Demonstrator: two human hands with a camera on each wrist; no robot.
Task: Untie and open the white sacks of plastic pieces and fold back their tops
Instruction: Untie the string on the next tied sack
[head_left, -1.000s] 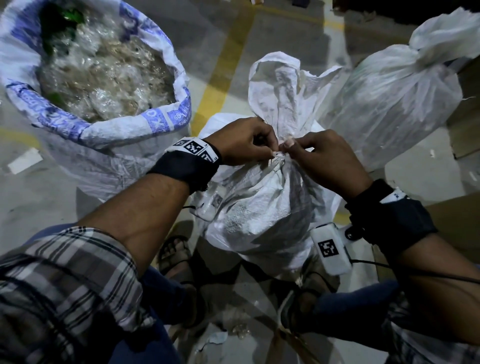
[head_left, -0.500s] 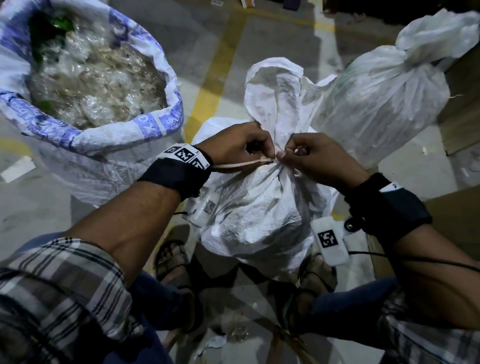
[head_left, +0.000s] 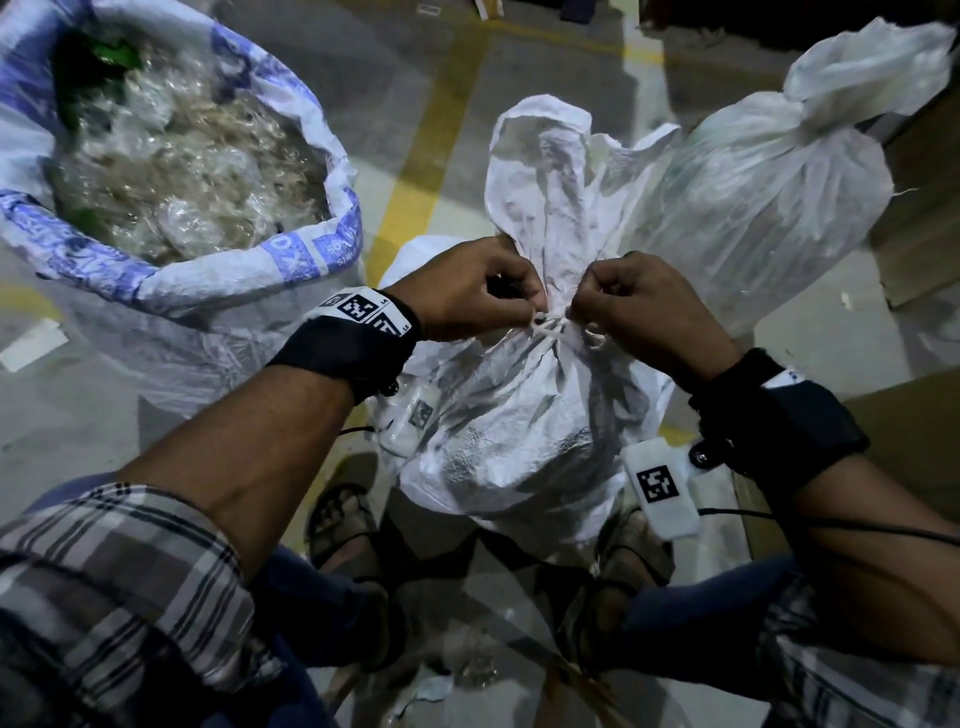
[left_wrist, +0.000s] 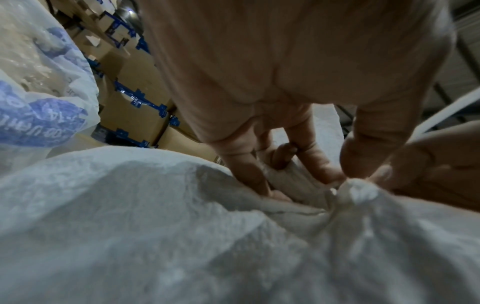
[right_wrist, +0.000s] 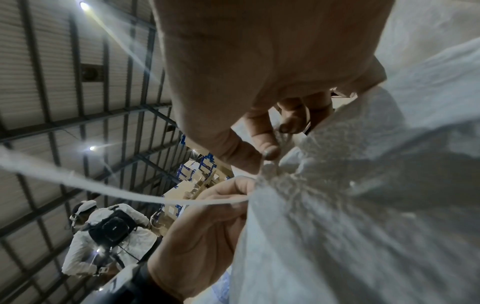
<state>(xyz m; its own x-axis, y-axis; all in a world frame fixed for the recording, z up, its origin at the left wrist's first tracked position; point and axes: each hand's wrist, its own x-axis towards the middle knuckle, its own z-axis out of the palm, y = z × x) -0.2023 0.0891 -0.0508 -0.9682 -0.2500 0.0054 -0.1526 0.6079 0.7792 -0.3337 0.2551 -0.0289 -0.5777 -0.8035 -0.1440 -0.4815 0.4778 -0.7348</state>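
A white woven sack (head_left: 514, 431) stands between my feet, its neck bunched and bound by a pale tie string (head_left: 551, 326). Its loose top (head_left: 540, 176) sticks up behind the knot. My left hand (head_left: 470, 297) pinches the string on the left of the knot (left_wrist: 359, 190). My right hand (head_left: 641, 312) pinches it on the right, thumb and forefinger curled at the knot (right_wrist: 270, 167). A free length of string (right_wrist: 109, 188) runs off to the left in the right wrist view. A second white sack (head_left: 769, 182), tied shut, leans behind at the right.
An open sack (head_left: 171, 280) with a blue-printed, folded-back rim, full of clear plastic pieces (head_left: 182, 171), stands at the left. A yellow line (head_left: 431, 156) crosses the concrete floor. Cardboard boxes (head_left: 914, 415) stand at the right. Another person (right_wrist: 103, 236) shows in the right wrist view.
The left hand, which had drawn a length of string out to the left, is back against the knot. Both hands now pinch close at the sack's neck.
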